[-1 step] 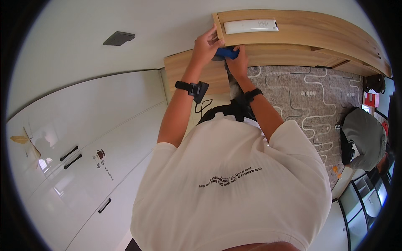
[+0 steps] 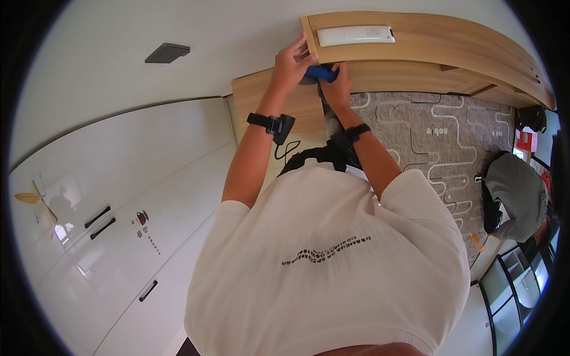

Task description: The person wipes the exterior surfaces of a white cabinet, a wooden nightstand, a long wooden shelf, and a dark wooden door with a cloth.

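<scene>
Blue object [image 2: 321, 73] in right hand [image 2: 337, 91], fingers [image 2: 342, 70] bent

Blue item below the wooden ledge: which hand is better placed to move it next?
Probably the right hand: it appears to grip the blue item already. The left hand is at the end of the wooden ledge, fingers spread, and does not seem to hold the item.

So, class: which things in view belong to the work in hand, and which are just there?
In hand:
- blue object, held by the right hand
- wooden ledge, left hand at its end

Just there:
- white case on the ledge
- grey plate
- cabinet
- rug
</scene>
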`<state>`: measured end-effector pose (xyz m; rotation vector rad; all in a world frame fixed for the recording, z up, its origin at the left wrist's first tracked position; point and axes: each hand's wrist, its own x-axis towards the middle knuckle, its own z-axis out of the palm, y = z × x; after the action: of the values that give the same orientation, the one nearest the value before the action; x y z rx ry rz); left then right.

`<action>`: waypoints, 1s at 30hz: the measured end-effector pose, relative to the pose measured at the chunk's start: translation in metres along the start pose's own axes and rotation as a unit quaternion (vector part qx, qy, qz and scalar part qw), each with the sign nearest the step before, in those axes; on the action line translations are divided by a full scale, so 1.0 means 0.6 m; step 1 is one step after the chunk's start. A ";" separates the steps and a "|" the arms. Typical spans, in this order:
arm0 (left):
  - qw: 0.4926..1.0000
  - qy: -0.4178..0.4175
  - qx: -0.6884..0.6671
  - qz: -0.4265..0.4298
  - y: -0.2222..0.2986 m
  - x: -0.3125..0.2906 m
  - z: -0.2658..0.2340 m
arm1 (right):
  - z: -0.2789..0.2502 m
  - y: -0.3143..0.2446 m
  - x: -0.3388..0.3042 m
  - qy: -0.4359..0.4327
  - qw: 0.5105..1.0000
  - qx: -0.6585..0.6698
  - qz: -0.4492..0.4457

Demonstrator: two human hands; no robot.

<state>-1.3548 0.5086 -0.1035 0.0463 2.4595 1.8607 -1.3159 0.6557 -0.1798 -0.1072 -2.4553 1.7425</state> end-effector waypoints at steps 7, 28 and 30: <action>0.999 -0.015 -0.034 -0.030 0.015 0.001 0.008 | 0.013 0.019 -0.010 0.056 0.998 0.015 0.003; 1.000 -0.004 -0.027 0.004 0.002 -0.012 0.019 | -0.063 0.106 0.044 0.168 0.972 -0.150 0.068; 0.999 0.013 -0.043 -0.030 0.002 -0.015 0.017 | -0.076 0.106 0.044 0.063 0.985 -0.157 0.032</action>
<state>-1.3452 0.5180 -0.1050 -0.0548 2.3650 1.9526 -1.3364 0.7229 -0.2235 -0.3192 -2.6355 1.3114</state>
